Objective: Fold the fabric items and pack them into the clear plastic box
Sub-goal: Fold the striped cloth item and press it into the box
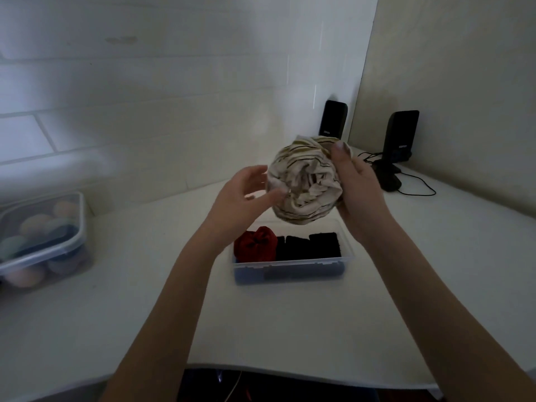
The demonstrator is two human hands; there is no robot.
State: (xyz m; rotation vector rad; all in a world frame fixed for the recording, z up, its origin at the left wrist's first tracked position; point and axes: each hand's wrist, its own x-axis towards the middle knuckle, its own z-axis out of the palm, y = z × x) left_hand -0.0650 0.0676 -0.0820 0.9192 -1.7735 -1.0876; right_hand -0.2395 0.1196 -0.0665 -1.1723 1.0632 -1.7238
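Note:
A cream fabric bundle with dark and olive stripes (304,181) is held in the air above the clear plastic box (290,269). My right hand (358,187) grips its right side, thumb over the top. My left hand (246,198) is at its left edge with relaxed fingers; the thumb tip touches the cloth. The box stands on the white table and holds a rolled red fabric item (255,246) at its left and folded black fabric items (309,246) beside it.
A second clear lidded box (43,242) with pastel rolled items stands at the left on the table. Two black speakers (335,118) (398,140) with cables stand in the back right corner by the wall. The table's front edge runs just below my forearms.

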